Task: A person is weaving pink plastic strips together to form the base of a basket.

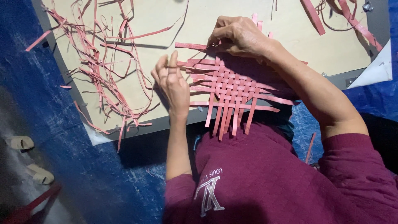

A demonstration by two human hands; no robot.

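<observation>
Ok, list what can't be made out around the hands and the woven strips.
Head view only:
- Far corner of the woven mat: covered by the right hand and forearm.
- Right fingertips' grip: curled under, hidden by the hand itself.
- Left hand: whether it pinches a strip, too small to tell.
- Loose strips and the board: cut off by the top edge.
- Near mat ends: partly lost in shadow against the maroon sweater.
</observation>
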